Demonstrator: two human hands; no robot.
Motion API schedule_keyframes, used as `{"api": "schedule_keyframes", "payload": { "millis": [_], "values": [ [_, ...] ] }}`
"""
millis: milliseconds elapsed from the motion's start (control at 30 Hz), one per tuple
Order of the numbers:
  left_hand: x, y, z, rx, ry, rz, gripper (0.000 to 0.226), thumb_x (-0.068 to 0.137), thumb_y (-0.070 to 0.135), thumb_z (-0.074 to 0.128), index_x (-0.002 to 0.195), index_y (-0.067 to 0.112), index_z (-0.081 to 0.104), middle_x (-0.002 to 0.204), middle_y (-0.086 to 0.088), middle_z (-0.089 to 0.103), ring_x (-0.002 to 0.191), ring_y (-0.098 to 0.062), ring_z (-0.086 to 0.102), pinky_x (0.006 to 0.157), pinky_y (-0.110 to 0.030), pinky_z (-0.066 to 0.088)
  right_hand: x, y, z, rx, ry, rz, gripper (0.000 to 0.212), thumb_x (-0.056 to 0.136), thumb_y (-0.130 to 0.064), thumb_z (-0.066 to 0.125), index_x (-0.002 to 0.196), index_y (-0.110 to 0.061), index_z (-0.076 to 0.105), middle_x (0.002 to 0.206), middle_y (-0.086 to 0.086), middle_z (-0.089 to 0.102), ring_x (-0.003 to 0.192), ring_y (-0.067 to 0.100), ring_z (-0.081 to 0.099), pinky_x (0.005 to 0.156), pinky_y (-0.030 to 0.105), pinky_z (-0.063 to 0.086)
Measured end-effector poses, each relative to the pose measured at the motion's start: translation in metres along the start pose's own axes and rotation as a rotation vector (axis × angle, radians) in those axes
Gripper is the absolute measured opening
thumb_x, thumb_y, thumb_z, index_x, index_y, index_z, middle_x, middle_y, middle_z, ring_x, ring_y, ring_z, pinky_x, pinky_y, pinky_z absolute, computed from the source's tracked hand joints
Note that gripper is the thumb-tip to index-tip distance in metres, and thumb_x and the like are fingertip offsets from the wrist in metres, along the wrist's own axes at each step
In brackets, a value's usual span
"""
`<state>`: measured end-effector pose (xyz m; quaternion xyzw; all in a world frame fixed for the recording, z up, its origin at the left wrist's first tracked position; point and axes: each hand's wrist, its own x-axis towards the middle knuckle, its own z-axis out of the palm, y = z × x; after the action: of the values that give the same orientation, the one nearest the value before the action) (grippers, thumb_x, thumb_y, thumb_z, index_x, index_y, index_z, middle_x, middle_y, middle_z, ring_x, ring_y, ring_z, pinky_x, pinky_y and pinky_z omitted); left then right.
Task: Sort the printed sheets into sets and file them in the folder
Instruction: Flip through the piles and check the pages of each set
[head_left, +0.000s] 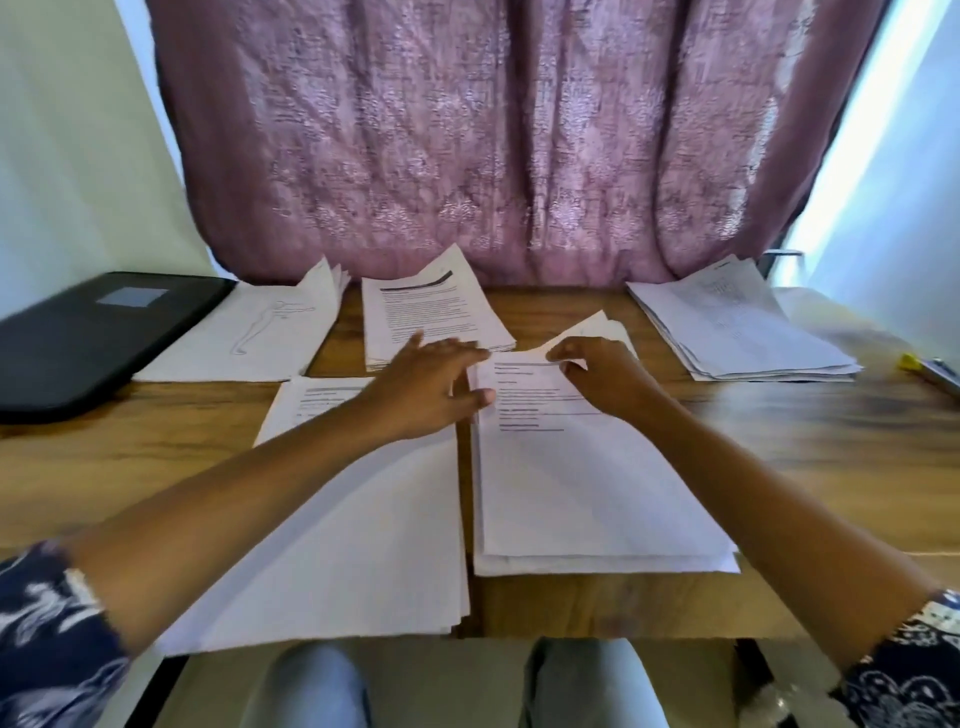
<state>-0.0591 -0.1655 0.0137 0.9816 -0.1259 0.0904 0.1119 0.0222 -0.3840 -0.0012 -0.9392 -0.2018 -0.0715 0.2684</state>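
Mauve patterned curtain (493, 130) fills the background behind a wooden table (831, 441), seen from the head of a person seated at its near edge.

Five stacks of printed sheets lie on the table. The two largest sit side by side at the near edge. The near-left stack (353, 519) overhangs that edge. The near-right stack (582, 493) lies just beside it, with a strip of bare wood between them.

A black folder (78, 343) lies closed at the far left corner. Just to its right is a stack topped by an outline drawing of a figure (249, 332). A text stack with a dark header bar (426, 306) sits at the middle of the far edge. A fanned stack (737, 322) lies toward the far right corner.

Both forearms reach in from dark blue patterned sleeves (47, 634).

The left hand (426, 389) lies above the top of the near-left stack, fingers straight and spread. Its thumb touches the left edge of the near-right stack.

The right hand (608, 379) has its fingers curled, pinching the upper edge of the top sheet (540, 384) on the near-right stack. The far ends of sheets stand lifted behind this hand.

A small yellow object (911, 362) lies beside a pen-like item (940, 376) at the table's right edge; both are blurred.
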Motion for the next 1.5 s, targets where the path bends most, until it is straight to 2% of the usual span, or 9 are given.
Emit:
{"api": "schedule_keyframes", "payload": {
  "millis": [233, 367, 567, 700, 900, 967, 1067, 1267, 1500],
  "values": [
    [0.086, 0.035, 0.069, 0.009, -0.16, 0.082, 0.063, 0.097, 0.058, 0.033, 0.152, 0.031, 0.021, 0.161, 0.001, 0.014, 0.149, -0.024, 0.01, 0.119, -0.044, 0.005, 0.023, 0.059, -0.019, -0.257, -0.239, -0.137, 0.027, 0.096, -0.015, 0.054, 0.12, -0.017, 0.066, 0.13, 0.002, 0.061, 0.118, 0.017, 0.055, 0.093, 0.014, 0.031],
    [0.102, 0.024, 0.093, 0.043, -0.277, 0.077, 0.063, 0.097, 0.062, 0.017, 0.153, 0.036, 0.006, 0.162, 0.008, -0.003, 0.149, -0.016, -0.003, 0.119, -0.043, -0.002, 0.038, 0.087, -0.021, -0.172, -0.341, -0.144, 0.031, 0.094, -0.016, 0.058, 0.124, -0.024, 0.063, 0.132, -0.002, 0.059, 0.12, 0.015, 0.054, 0.103, 0.024, 0.038],
    [0.104, 0.022, 0.093, 0.05, -0.304, 0.078, 0.066, 0.093, 0.063, 0.014, 0.153, 0.038, 0.0, 0.161, 0.011, -0.008, 0.148, -0.012, -0.009, 0.12, -0.04, -0.004, 0.049, 0.111, -0.022, -0.237, -0.401, -0.03, 0.057, 0.091, -0.048, 0.05, 0.142, -0.025, 0.043, 0.149, -0.003, 0.041, 0.135, 0.022, 0.039, 0.115, 0.043, 0.028],
    [0.104, 0.022, 0.093, 0.046, -0.317, 0.074, 0.072, 0.086, 0.066, 0.008, 0.152, 0.038, -0.002, 0.161, 0.012, -0.011, 0.148, -0.011, -0.011, 0.118, -0.037, -0.007, 0.047, 0.115, -0.018, -0.288, -0.402, 0.019, 0.069, 0.091, -0.053, 0.046, 0.149, -0.023, 0.026, 0.153, 0.0, 0.035, 0.136, 0.026, 0.037, 0.113, 0.04, 0.03],
    [0.107, 0.023, 0.093, 0.019, -0.346, 0.053, 0.078, 0.08, 0.069, 0.006, 0.151, 0.04, -0.005, 0.16, 0.014, -0.013, 0.147, -0.009, -0.013, 0.117, -0.037, -0.009, 0.04, 0.1, -0.019, -0.128, -0.12, -0.009, 0.076, 0.078, -0.04, 0.073, 0.141, -0.024, 0.033, 0.116, 0.0, 0.068, 0.098, 0.024, 0.062, 0.092, 0.036, 0.049],
    [0.107, 0.022, 0.093, 0.006, -0.346, 0.055, 0.076, 0.082, 0.07, 0.008, 0.151, 0.04, -0.004, 0.16, 0.014, -0.013, 0.147, -0.009, -0.013, 0.117, -0.037, -0.009, 0.037, 0.095, -0.021, -0.119, 0.028, 0.078, 0.069, 0.074, -0.043, 0.077, 0.13, -0.024, 0.041, 0.085, -0.003, 0.066, 0.071, 0.015, 0.06, 0.076, 0.031, 0.052],
    [0.107, 0.021, 0.093, 0.018, -0.342, 0.059, 0.078, 0.084, 0.076, 0.009, 0.151, 0.04, -0.003, 0.16, 0.013, -0.012, 0.148, -0.01, -0.011, 0.117, -0.037, -0.007, 0.034, 0.095, -0.024, 0.18, -0.027, 0.341, 0.061, 0.07, -0.044, 0.079, 0.114, -0.025, 0.041, 0.076, 0.0, 0.065, 0.055, 0.014, 0.065, 0.06, 0.028, 0.056],
    [0.106, 0.024, 0.089, 0.001, -0.343, 0.053, 0.08, 0.078, 0.07, 0.011, 0.152, 0.04, 0.0, 0.161, 0.014, -0.009, 0.148, -0.009, -0.01, 0.118, -0.037, -0.006, 0.036, 0.103, -0.018, -0.111, -0.152, 0.027, 0.07, 0.082, -0.045, 0.068, 0.138, -0.021, 0.034, 0.135, -0.003, 0.054, 0.111, 0.02, 0.054, 0.094, 0.031, 0.039],
    [0.106, 0.025, 0.089, 0.013, -0.334, 0.038, 0.081, 0.077, 0.07, 0.01, 0.152, 0.04, 0.002, 0.161, 0.014, -0.007, 0.148, -0.01, -0.008, 0.118, -0.037, -0.005, 0.035, 0.097, -0.006, -0.404, -0.306, 0.078, 0.066, 0.099, -0.046, 0.035, 0.152, -0.014, 0.011, 0.156, 0.009, 0.024, 0.142, 0.028, 0.027, 0.115, 0.043, 0.021]
  ]
}}
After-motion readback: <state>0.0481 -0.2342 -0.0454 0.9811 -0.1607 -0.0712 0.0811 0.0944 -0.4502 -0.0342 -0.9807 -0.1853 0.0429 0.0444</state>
